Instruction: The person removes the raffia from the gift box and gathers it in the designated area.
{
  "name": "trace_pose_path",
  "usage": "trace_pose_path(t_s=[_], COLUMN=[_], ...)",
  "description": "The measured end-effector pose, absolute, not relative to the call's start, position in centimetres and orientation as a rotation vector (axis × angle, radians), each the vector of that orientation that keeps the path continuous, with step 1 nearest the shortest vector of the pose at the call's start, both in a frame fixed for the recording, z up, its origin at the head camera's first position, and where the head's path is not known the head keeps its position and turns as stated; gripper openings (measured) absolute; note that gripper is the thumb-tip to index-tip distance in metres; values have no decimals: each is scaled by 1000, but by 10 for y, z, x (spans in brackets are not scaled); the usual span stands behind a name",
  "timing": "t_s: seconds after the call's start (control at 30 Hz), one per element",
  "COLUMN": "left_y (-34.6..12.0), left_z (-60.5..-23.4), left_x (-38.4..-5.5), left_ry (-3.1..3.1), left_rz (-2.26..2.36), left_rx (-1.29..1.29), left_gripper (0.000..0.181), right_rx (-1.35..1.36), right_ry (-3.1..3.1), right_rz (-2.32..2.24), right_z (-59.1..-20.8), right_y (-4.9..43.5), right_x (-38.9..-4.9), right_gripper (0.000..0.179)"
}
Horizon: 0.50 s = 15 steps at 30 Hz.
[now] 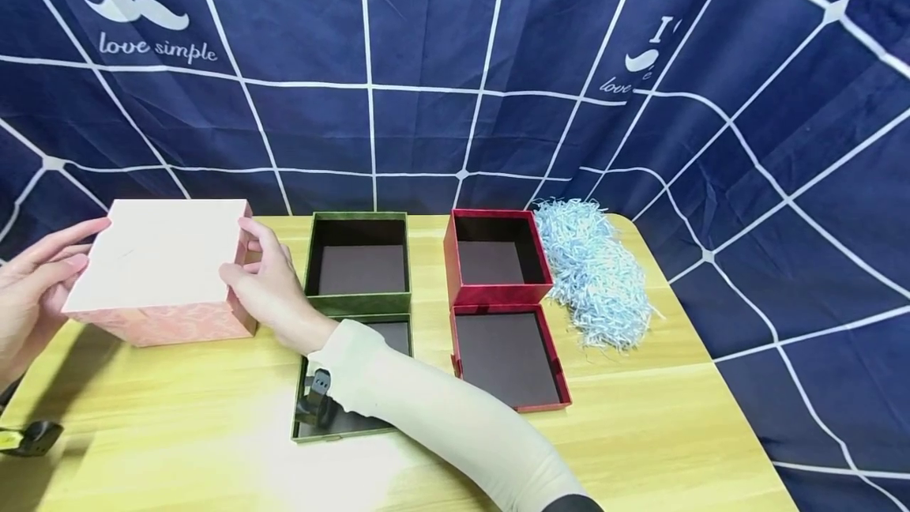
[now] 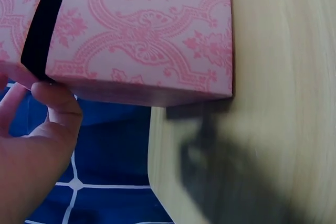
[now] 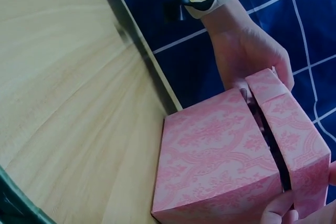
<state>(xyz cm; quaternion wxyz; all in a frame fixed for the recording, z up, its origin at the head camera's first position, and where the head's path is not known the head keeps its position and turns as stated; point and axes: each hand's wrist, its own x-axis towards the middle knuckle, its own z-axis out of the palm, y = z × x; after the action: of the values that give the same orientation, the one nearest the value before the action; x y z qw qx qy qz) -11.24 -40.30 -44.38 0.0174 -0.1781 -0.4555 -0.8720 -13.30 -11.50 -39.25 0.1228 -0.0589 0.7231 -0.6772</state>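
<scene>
A pink patterned gift box (image 2: 147,40) stands at the left of the table. Its pink lid (image 1: 167,251) sits raised, and a dark band shows between lid and box in both wrist views. At the lid's left side, my left hand (image 1: 35,291) grips the edge, its thumb right by the dark band in the left wrist view. My right hand (image 1: 273,283) holds the opposite side of the lid, thumb toward the front and index finger farther back. The inside of the box is hidden.
To the right stand an open green box (image 1: 362,304) and its shallow lid (image 1: 391,334), partly under my right sleeve (image 1: 434,401). Beyond are an open red box (image 1: 501,293), a red lid (image 1: 505,358) and blue shredded paper (image 1: 600,283). A navy curtain (image 1: 426,133) borders the table (image 1: 661,433).
</scene>
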Motion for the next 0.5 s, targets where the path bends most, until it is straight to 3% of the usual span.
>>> trace_pose_path(t_s=[0.33, 0.5], left_y=[-406, -405], left_z=[-447, -439], left_x=[-110, -105], left_ry=[-1500, -1440], left_rz=[-2567, -2644], left_rx=[-324, -205], left_gripper=[54, 48], right_rx=[-192, -187], right_ry=[2064, 1981], right_rz=[-2011, -2063], right_z=[-390, -388], right_y=[-111, -107], right_x=[-130, -129], right_gripper=[67, 56])
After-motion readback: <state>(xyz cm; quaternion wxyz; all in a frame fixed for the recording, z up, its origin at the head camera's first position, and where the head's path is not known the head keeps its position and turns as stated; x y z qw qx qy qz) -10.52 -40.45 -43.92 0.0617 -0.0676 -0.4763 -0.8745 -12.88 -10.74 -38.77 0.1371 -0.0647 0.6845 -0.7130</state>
